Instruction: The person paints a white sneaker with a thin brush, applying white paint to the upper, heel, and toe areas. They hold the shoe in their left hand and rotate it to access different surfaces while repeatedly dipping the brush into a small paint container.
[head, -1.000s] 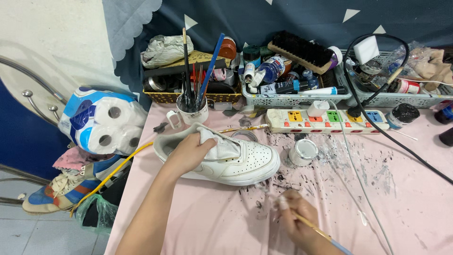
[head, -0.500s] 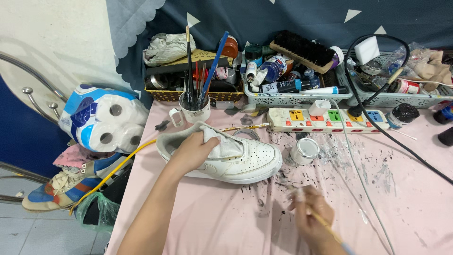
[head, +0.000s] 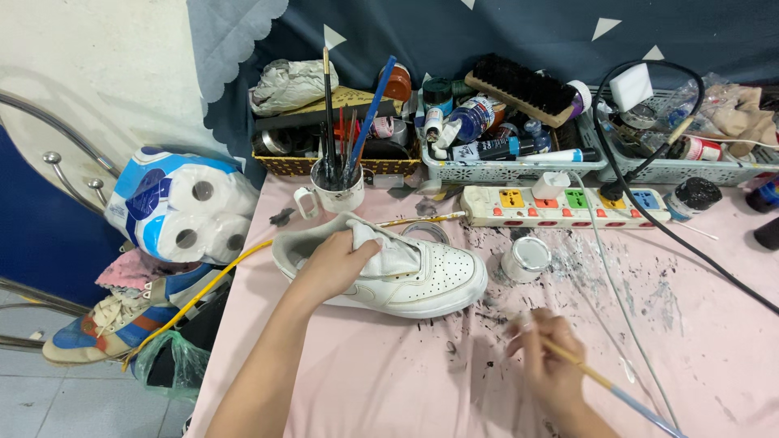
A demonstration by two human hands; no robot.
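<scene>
A white sneaker point(head: 422, 280) lies on its sole on the pink, paint-spattered table cover point(head: 381, 381), toe pointing right. My left hand point(head: 333, 264) grips the sneaker at its opening, over the tongue. My right hand point(head: 548, 361) is blurred, low on the table to the right of the toe, and holds a thin paintbrush point(head: 617, 389) whose handle runs down to the right. A small open white paint pot point(head: 525, 258) stands just right of the toe.
A mug of brushes point(head: 337, 191) stands behind the sneaker. Baskets of bottles and brushes point(head: 503, 154) line the back. A power strip point(head: 560, 207) with black cable point(head: 690, 243) crosses the right. Toilet rolls point(head: 182, 215) and a coloured shoe point(head: 105, 324) sit at the left.
My right hand with the brush has shifted slightly left and up on the table, moving quickly. My left hand keeps its hold on the sneaker, which has barely moved.
</scene>
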